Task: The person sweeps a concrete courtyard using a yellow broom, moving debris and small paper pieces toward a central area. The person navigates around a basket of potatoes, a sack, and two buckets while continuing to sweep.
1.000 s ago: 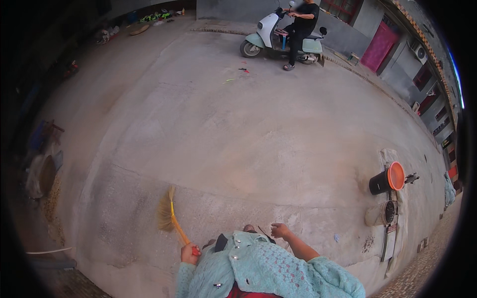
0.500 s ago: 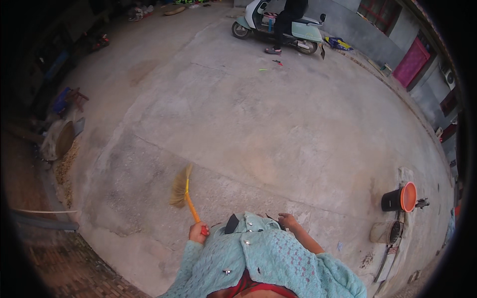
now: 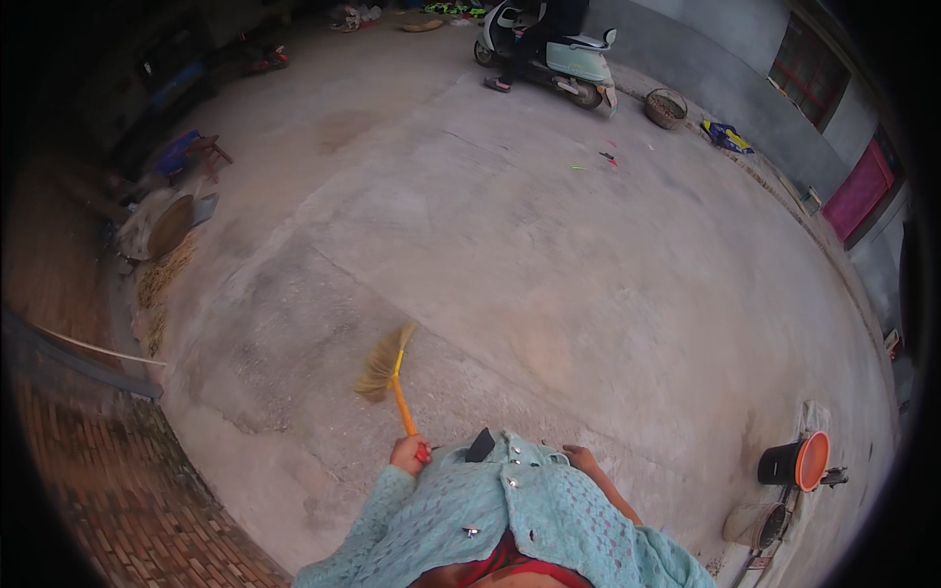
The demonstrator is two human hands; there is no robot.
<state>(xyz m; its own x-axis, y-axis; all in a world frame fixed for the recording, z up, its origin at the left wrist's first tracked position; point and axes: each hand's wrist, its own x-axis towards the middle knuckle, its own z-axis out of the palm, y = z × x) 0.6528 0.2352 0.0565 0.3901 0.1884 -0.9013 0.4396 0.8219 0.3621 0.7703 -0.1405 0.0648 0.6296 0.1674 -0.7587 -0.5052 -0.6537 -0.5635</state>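
My left hand (image 3: 409, 454) is closed round the orange handle of a broom (image 3: 385, 367), low and left of the middle. The broom's straw-coloured bristles fan out at the far end, over the grey concrete. At the right side of my light blue jacket (image 3: 490, 510) is my right hand (image 3: 580, 458). Its fingers point left and look loosely stretched, with nothing visible in them; part of the hand is hidden behind the jacket.
A person in dark clothes sits on a pale green scooter (image 3: 578, 64) at the back. A basket (image 3: 666, 109) stands by the wall. Orange and black buckets (image 3: 812, 461) stand at right. Left are a round woven tray (image 3: 171, 227), a wooden stool (image 3: 209, 155) and brick paving (image 3: 118, 480).
The view has turned left, so the yard has shifted right in it. The scooter with its rider has moved left against the wall, uncovering the basket. My left hand still grips the broom.
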